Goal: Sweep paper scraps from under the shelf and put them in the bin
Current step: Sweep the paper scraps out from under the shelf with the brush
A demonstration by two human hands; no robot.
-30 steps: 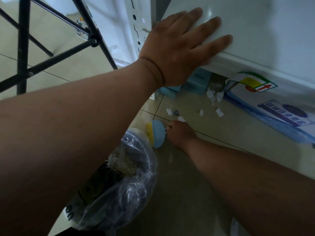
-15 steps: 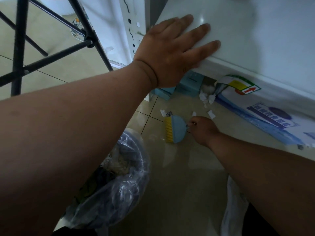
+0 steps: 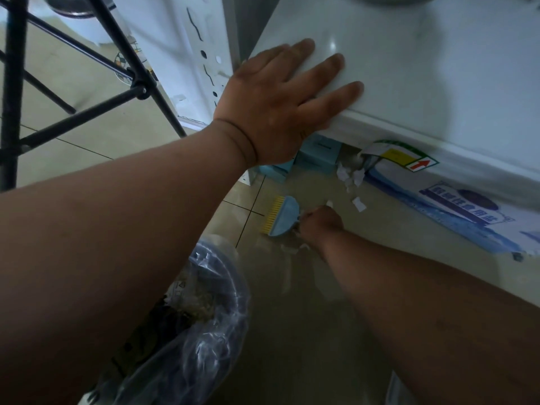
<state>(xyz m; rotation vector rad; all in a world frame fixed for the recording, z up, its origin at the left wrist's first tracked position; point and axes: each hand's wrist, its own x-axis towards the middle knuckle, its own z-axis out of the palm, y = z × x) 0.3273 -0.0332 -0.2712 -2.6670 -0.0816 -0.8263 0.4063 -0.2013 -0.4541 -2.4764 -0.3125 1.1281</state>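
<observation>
My left hand (image 3: pixel 280 103) lies flat, fingers spread, on the white shelf (image 3: pixel 409 83) near its front corner. Down on the tiled floor my right hand (image 3: pixel 320 226) grips the handle of a small blue brush (image 3: pixel 282 216) with yellow bristles facing left. Several white paper scraps (image 3: pixel 350 176) lie on the floor under the shelf edge, just beyond the brush, and one scrap (image 3: pixel 358 204) sits alone to the right of my hand. The bin (image 3: pixel 204 317), lined with a clear plastic bag and holding rubbish, stands at the lower left.
Light blue boxes (image 3: pixel 318 153) sit under the shelf behind the scraps. A flattened printed carton (image 3: pixel 467 206) lies along the floor on the right. A black metal frame (image 3: pixel 87 83) stands at the upper left beside a white perforated upright (image 3: pixel 201 54).
My right hand has carried the brush away from the bin's rim, rightward and toward the scraps under the shelf. The left hand stays planted on the shelf.
</observation>
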